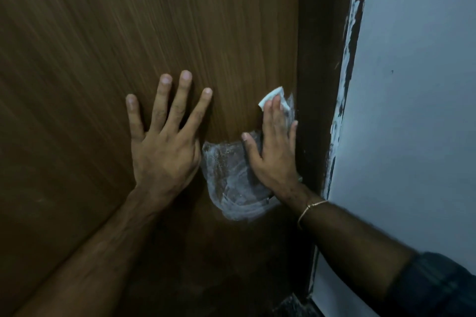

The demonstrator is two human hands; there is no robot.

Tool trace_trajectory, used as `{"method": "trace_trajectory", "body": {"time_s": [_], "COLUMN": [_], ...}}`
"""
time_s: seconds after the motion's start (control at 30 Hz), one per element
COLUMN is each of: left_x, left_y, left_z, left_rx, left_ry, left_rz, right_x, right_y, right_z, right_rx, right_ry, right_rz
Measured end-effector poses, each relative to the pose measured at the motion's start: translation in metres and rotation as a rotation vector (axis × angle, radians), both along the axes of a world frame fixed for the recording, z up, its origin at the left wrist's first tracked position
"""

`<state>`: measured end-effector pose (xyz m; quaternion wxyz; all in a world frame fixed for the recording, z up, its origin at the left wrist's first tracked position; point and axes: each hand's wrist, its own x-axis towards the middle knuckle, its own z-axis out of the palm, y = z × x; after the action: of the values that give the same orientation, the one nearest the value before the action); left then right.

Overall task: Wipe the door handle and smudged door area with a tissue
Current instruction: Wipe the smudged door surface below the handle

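Here tissue [273, 96] lies under right fingers [275, 113].

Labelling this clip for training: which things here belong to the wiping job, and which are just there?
Job: tissue, right hand pressing it, white smear, door, left hand flat on the door.
Just there: wall, door frame, bracelet.
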<state>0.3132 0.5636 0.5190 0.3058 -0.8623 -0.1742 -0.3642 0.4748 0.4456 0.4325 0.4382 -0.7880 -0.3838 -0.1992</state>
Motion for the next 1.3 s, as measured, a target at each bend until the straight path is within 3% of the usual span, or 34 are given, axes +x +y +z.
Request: {"method": "trace_trajectory", "body": {"time_s": [0.2,0.33,0.47,0.7,0.83,1.07,1.3], "left_x": [-0.002,-0.001,-0.003,-0.002,-0.003,-0.003,-0.003], "left_y": [0.000,-0.001,-0.001,-0.001,-0.001,0.000,-0.001], "left_z": [0.002,0.002,0.002,0.002,0.002,0.003,0.003], "left_rx": [-0.014,-0.009,-0.017,-0.021,-0.021,-0.013,-0.015], "left_ry": [0.015,0.014,0.016,0.029,0.013,0.025,0.021], "left_rz": [-0.013,-0.002,-0.004,-0.007,-0.007,-0.006,-0.013], "right_x": [-0.002,0.014,0.008,0.025,0.016,0.016,0.008], "right_y": [-0.008,-0.002,-0.004,-0.004,-0.008,-0.006,-0.014], "right_z": [-0.026,-0.001,-0.009,0.007,-0.009,-0.015,-0.045], "right_rx": [-0.050,0.061,0.031,0.172,0.125,0.194,0.123], "right_ry": [0.008,0.065,0.020,0.169,0.148,0.283,0.409], "right_rz": [0.020,-0.024,0.017,0.041,0.077,0.082,0.099]}}
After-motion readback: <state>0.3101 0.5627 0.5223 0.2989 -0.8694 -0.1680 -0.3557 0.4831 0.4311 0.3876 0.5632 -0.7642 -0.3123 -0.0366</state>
